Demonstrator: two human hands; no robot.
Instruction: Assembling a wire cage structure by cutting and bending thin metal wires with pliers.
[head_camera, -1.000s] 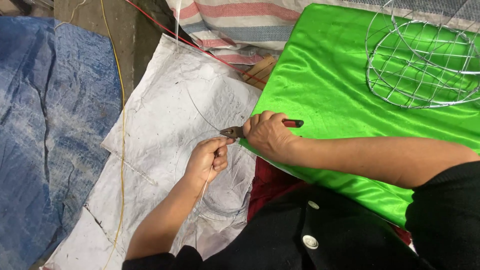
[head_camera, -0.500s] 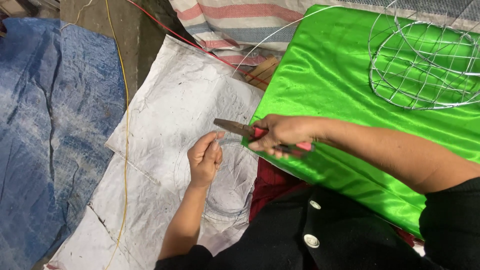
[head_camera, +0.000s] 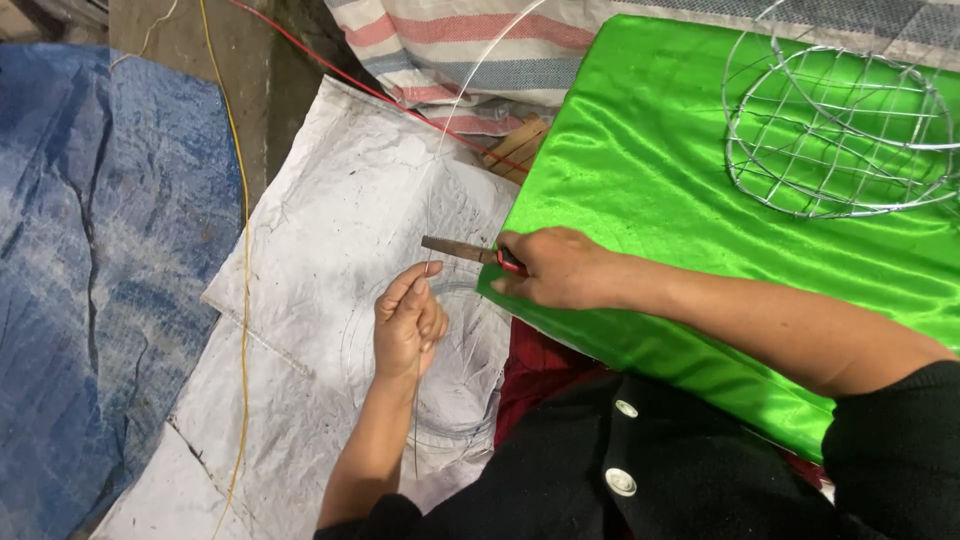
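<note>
We see thin bare metal wire (head_camera: 432, 190), dull grey, pinched in our left hand (head_camera: 408, 322). The pliers (head_camera: 462, 250) in our right hand (head_camera: 555, 268) look like dark, matt metal with red plastic grips. The green cloth (head_camera: 640, 170) is smooth, glossy satin. The wire frame (head_camera: 838, 130) is shiny bare metal. The white sack (head_camera: 330, 230) looks woven, matt and scuffed; the blue tarp (head_camera: 100, 250) is worn and rough.

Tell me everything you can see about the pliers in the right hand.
The red-handled metal pliers are gripped in the right hand, which covers most of the handles, leaving only a sliver of red showing. The long, dull, brownish jaws point left, lying nearly level above the white woven sheet, beside the edge of the green satin cloth. Their tip meets the thin silver wire that the left hand pinches just below.
</note>
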